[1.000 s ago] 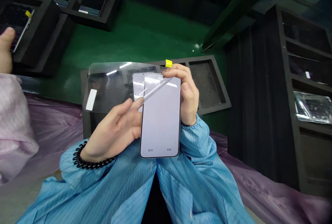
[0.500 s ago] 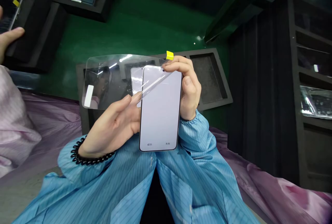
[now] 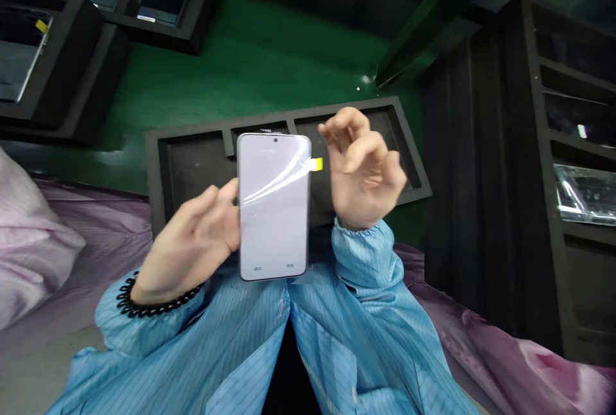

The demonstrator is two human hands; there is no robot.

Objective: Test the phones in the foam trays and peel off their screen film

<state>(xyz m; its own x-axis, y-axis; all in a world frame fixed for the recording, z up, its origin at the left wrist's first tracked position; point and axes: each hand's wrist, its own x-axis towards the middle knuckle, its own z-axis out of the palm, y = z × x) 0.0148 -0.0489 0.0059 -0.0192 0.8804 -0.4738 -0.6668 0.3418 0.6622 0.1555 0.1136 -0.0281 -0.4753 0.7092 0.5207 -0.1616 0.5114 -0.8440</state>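
My left hand (image 3: 202,235) holds a smartphone (image 3: 274,229) upright from its left side, with the fingers partly hidden behind it. The phone's screen is lit plain white, with two small dark labels at its bottom and a camera dot at the top. A clear film seems to lie over the screen, showing curved glare streaks. Its yellow tab (image 3: 316,164) sticks out past the phone's right edge. To the right of the tab, my right hand (image 3: 366,174) is raised, apart from the phone, its fingers loosely bent and nothing visible in them.
Behind the phone lies a black foam tray (image 3: 187,145) with compartments on the green table (image 3: 289,49). More foam trays (image 3: 81,62) with film-covered panels stand at the upper left. A tall stack of black trays (image 3: 481,177) rises on the right. A pink sleeve (image 3: 36,229) is at the left.
The clear film, peeled out leftward before, now lies over the screen with its tab at the right edge. My right hand has let go and moved right. Another person's hand left the view.
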